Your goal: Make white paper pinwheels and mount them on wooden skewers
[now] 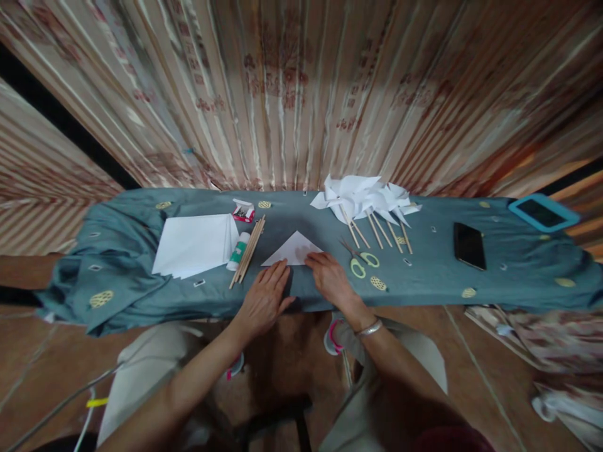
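A white sheet folded into a triangle [293,249] lies on the teal-covered table [424,276] right in front of me. My left hand [264,297] rests flat with its fingers stretched toward the triangle's near left edge. Fingers of my right hand [330,278] lie spread on the triangle's near right corner, pressing it down. Neither hand grips anything.
A stack of white paper [195,243], a glue bottle [239,252], wooden sticks [249,251] and a small red box [244,211] lie to the left. Finished paper pinwheels [362,199], yellow-handled scissors [362,260], a black phone [468,245] and a blue tablet [541,212] lie to the right. Curtains hang behind.
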A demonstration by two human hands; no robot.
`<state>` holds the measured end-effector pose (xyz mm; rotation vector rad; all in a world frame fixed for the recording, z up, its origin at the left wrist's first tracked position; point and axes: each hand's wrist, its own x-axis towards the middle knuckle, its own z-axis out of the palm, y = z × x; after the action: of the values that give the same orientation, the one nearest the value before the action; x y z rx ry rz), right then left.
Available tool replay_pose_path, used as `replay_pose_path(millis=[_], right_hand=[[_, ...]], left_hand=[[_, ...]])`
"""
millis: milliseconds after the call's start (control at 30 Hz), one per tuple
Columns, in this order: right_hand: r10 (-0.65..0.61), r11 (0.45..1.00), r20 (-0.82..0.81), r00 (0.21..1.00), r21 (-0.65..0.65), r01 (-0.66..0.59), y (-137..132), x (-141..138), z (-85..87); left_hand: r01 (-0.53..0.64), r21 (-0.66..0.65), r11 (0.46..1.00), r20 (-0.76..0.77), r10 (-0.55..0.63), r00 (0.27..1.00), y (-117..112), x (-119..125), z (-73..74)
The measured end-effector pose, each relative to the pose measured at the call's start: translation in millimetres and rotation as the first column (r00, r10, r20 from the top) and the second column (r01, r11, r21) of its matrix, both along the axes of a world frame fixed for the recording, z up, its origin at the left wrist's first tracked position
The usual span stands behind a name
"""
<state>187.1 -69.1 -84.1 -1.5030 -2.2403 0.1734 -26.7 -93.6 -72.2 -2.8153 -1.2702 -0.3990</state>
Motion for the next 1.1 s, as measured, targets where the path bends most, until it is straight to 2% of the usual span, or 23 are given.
replay_pose_path(millis=[100,200,267,333,400,500,600,667,867,1100], right_hand=[[-0.084,0.996,-0.031,0.996,0.030,0.085,5.5,5.2,3.1],[-0.173,0.984,-0.079,0.982,0.040,0.176,11.3,17.1,3.7],[-0.191,0.981,-0.137,0.972,-0.001,0.192,12.5,26.8,3.6],[-0.199,0.979,-0.230,0.953,-0.096,0.181,10.5,36.6,3.7],[-0.200,0.961,-0.362,0.911,-0.252,0.111,6.0,45.7,4.5],[-0.216,0.876,-0.592,0.776,-0.469,-0.114,-2.3,56.9,8.0],[-0.249,0.793,-0.745,0.619,-0.524,-0.312,-9.0,63.1,14.9],[-0.242,0.779,-0.774,0.585,-0.514,-0.358,-11.7,63.5,20.2],[-0.238,0.798,-0.712,0.660,-0.531,-0.285,-16.4,54.0,30.4],[-0.074,0.938,-0.462,0.884,-0.333,-0.096,-25.5,52.4,43.7]], left_hand=[[-0.056,-0.043,0.998,-0.001,0.056,0.998,-0.6,13.6,-5.2],[-0.068,-0.053,0.996,0.011,0.069,0.998,2.1,15.9,-5.5],[-0.072,-0.054,0.996,0.017,0.073,0.997,3.7,16.4,-3.3],[-0.084,-0.056,0.995,0.018,0.085,0.996,4.5,18.3,-0.8],[-0.097,-0.061,0.993,0.019,0.098,0.995,4.4,21.2,0.9],[-0.090,-0.072,0.993,0.024,0.092,0.995,2.6,24.8,0.4],[-0.071,-0.078,0.994,0.041,0.074,0.996,-0.1,25.9,-2.6],[-0.076,-0.078,0.994,0.056,0.080,0.995,-1.4,26.4,-4.5],[-0.079,-0.088,0.993,0.070,0.086,0.994,-1.2,30.6,-3.7],[-0.026,-0.121,0.992,0.047,0.032,0.998,-0.7,36.8,-2.0]])
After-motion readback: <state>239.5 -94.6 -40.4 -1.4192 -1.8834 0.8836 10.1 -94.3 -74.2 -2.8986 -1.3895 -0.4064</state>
